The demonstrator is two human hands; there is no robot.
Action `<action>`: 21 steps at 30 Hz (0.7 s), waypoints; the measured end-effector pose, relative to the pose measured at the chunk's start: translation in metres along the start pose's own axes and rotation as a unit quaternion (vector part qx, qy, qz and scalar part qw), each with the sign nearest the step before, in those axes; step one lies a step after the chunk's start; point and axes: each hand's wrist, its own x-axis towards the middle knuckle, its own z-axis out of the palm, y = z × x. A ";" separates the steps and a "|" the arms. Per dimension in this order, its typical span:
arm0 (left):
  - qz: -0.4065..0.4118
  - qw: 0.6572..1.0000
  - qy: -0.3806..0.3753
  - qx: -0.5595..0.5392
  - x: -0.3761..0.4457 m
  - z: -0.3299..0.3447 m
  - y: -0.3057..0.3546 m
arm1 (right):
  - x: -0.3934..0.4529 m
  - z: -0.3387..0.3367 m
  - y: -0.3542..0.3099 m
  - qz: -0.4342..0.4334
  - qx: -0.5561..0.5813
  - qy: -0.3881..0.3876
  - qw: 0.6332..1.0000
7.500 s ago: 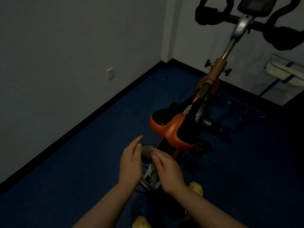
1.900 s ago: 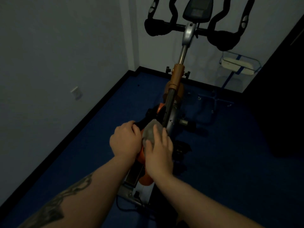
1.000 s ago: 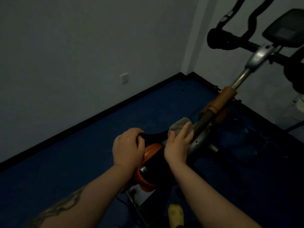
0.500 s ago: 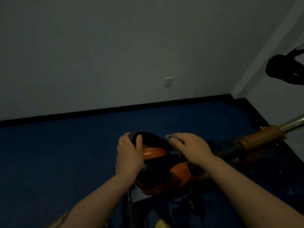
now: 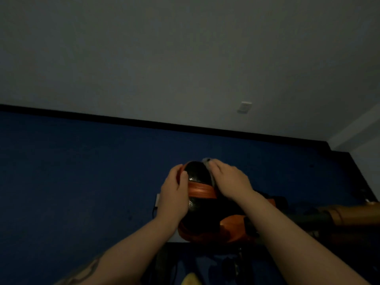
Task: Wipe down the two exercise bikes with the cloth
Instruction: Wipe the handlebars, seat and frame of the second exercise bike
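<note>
I see both of my hands on the bike seat (image 5: 200, 177), which is black with an orange band across it and an orange underside. My left hand (image 5: 174, 194) grips the left side of the seat, fingers curled over its edge and thumb lying on the black top surface. My right hand (image 5: 228, 179) rests on the right side of the seat with the grey cloth (image 5: 207, 162) beneath it; the fingers are pressed together and bent down over the cloth, holding it against the seat. Only a small part of the cloth shows, at the fingertips and along the inner edge of the palm. The exercise bike (image 5: 236, 223) stands on the blue floor (image 5: 82, 171), close to the black skirting board (image 5: 144, 122) at the foot of the grey wall (image 5: 164, 58). Its orange frame tube (image 5: 353, 214) runs off towards the right edge of the view. A white wall plate (image 5: 244, 107) sits low on the wall, above and to the right of the seat.
</note>
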 end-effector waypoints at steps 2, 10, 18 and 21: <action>-0.007 1.000 -0.014 -0.008 0.001 -0.001 0.003 | 0.011 -0.002 -0.022 -0.021 0.003 0.000 1.000; -0.003 0.973 -0.231 -0.002 0.007 -0.023 -0.010 | 0.005 -0.004 -0.009 -0.056 0.237 -0.029 0.969; -0.083 0.929 -0.359 -0.024 0.014 -0.034 -0.021 | 0.011 -0.011 -0.036 -0.111 0.116 -0.065 0.985; -0.108 0.927 -0.356 -0.040 0.016 -0.033 -0.024 | 0.029 -0.012 -0.051 0.071 0.181 -0.040 0.980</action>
